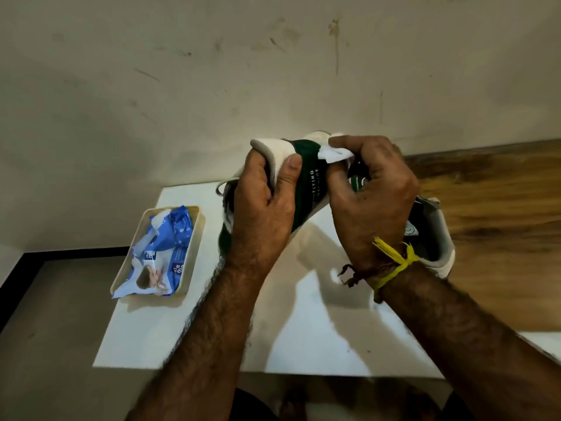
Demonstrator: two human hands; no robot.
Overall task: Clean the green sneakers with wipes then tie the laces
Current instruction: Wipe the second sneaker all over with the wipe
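Observation:
My left hand [263, 208] grips a green and white sneaker [309, 180] by its heel collar and holds it up above the white board [303, 329]. White lettering runs along its green side. My right hand [373, 196] pinches a white wipe [335, 154] against the upper part of that sneaker. A second green and white sneaker [431, 238] lies on the surface behind my right wrist, mostly hidden by it. A loose lace [226, 182] hangs at the left of the held sneaker.
A cream tray [198, 226] at the board's left holds a blue and white wipes pack [164, 250]. Wood-grain tabletop [501, 223] extends to the right. A stained wall [273, 71] stands close behind. A dark-edged floor area [45, 299] lies to the left.

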